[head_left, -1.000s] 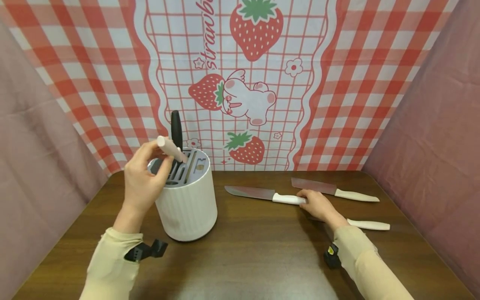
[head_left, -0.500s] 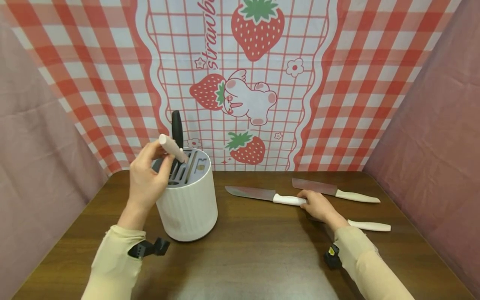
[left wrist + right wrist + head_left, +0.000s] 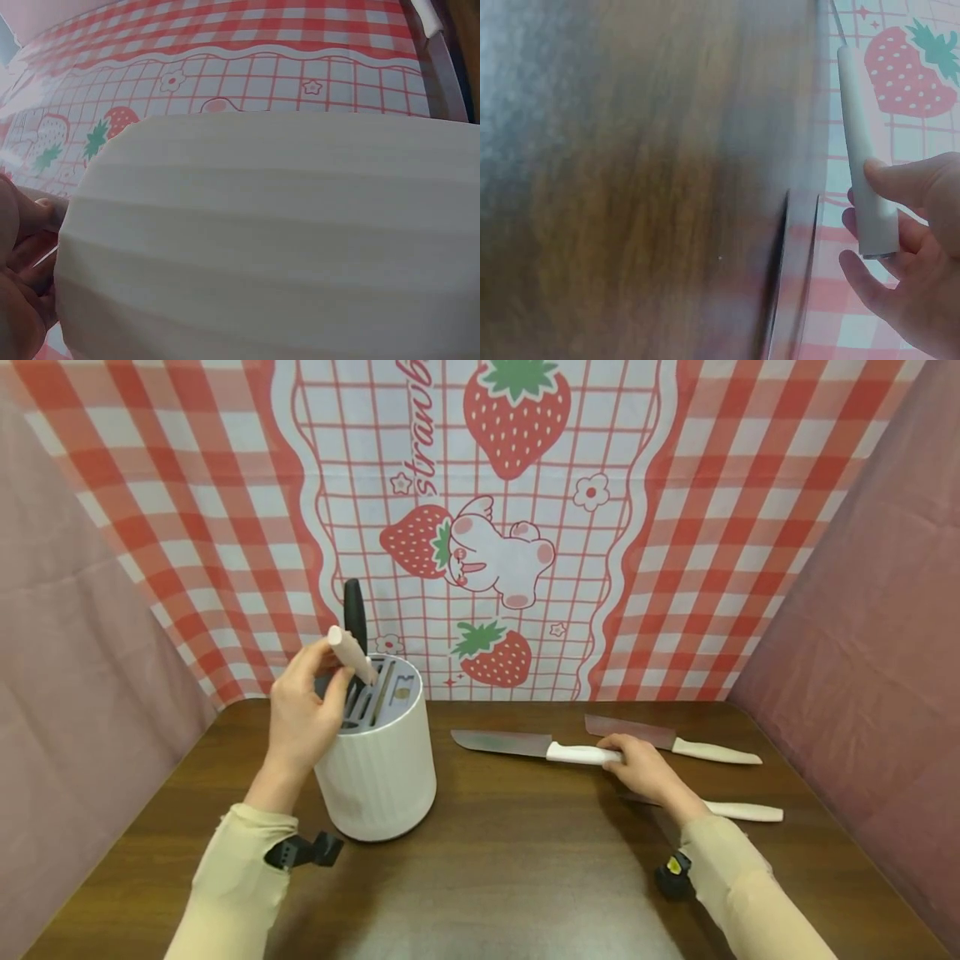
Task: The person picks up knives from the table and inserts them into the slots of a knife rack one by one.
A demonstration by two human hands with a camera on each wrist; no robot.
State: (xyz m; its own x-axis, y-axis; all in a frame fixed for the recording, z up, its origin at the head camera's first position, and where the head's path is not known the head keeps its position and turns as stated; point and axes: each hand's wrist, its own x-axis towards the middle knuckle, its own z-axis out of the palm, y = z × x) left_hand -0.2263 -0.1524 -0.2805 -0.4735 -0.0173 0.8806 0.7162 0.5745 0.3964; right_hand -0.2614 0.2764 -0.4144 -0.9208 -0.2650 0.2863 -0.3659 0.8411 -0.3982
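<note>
My left hand (image 3: pixel 303 714) pinches the white handle of a knife (image 3: pixel 351 653) over the top of the white ribbed knife block (image 3: pixel 378 785). The knife leans, its lower end at the slots; how deep its blade sits is hidden. In the left wrist view the block's wall (image 3: pixel 270 240) covers most of the picture, and only part of the left hand (image 3: pixel 22 262) shows. On the right, my right hand (image 3: pixel 645 768) holds the end of a broad-bladed knife's white handle (image 3: pixel 581 753), thumb against fingers. That handle (image 3: pixel 864 142) appears clearly in the right wrist view.
A black-handled knife (image 3: pixel 355 614) stands in the block. Behind the right hand lies a cleaver-like knife (image 3: pixel 712 751) with a cream handle. Another white-handled knife (image 3: pixel 742 812) lies nearer, partly hidden by the arm. A checked strawberry cloth (image 3: pixel 502 552) hangs behind the wooden table (image 3: pixel 487 877).
My left hand and its knife have shifted slightly right over the block. The right hand has edged right, and the handle it holds sits a little higher.
</note>
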